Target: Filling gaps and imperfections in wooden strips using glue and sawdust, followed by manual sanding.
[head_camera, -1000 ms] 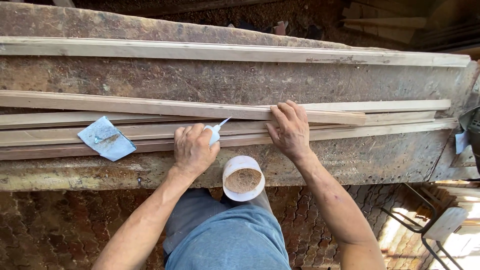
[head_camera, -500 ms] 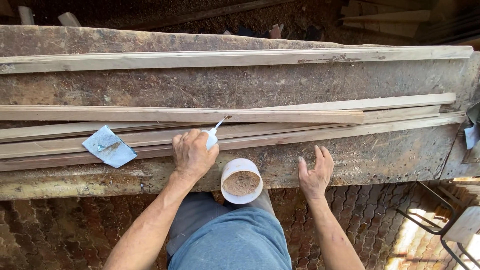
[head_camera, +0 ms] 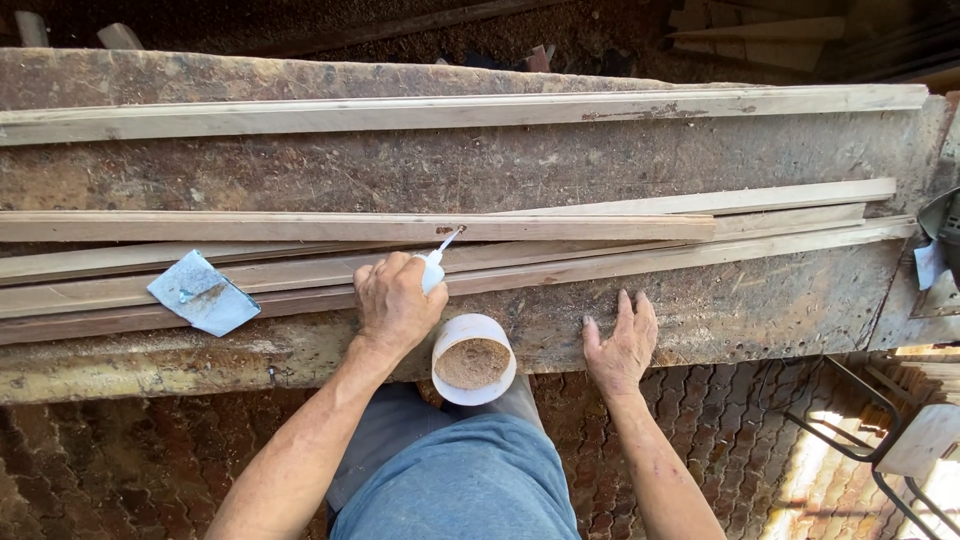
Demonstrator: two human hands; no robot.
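With the left hand (head_camera: 395, 305) gripping the bottle (head_camera: 433, 270), its nozzle at a dark spot on the strip (head_camera: 350, 227), and the right hand (head_camera: 620, 345) spread flat on the bench (head_camera: 700, 320), a hard squeeze could flood glue past the spot, or an elbow could tip the near cup (head_camera: 473, 358).

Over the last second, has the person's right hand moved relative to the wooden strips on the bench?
Yes. The right hand has come off the wooden strips, toward the person, onto the bench's near edge.
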